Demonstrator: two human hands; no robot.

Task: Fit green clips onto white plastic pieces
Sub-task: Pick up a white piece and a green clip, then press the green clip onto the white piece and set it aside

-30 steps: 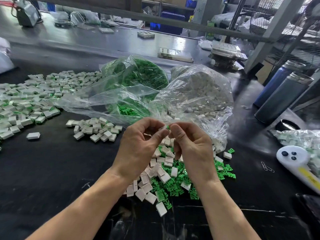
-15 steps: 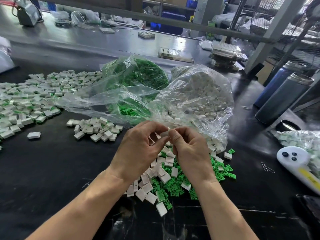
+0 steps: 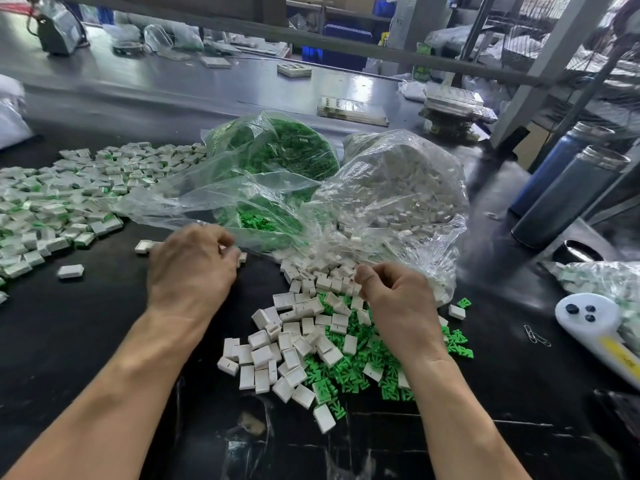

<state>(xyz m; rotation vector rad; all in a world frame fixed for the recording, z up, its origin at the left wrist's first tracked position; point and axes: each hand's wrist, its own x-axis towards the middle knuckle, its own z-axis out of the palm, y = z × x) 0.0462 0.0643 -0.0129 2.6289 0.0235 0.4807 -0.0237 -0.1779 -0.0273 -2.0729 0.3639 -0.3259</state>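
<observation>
Left hand (image 3: 192, 268) curled over small finished pile, grasp unclear. Right hand (image 3: 394, 299) loosely curled, seemingly empty, above white pieces (image 3: 294, 344) — pick one, slot up, then green clip (image 3: 349, 375).

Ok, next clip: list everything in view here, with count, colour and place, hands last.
loose white pieces: many, white, piled front centre on the table
loose green clips: many, green, mixed under and right of that pile
bag of green clips: one, clear plastic, centre back
bag of white pieces: one, clear plastic, right of the green bag, mouth spilling forward
fitted pieces: many, white with green, spread at far left
flasks: two, dark blue-grey, right edge
white handheld device: one, white with dark buttons, right
paper clips: apparently two, metal, beside the device
table: one, black
left hand: over a small white group at left-centre, fingers curled
right hand: fingers curled over the front pile
</observation>
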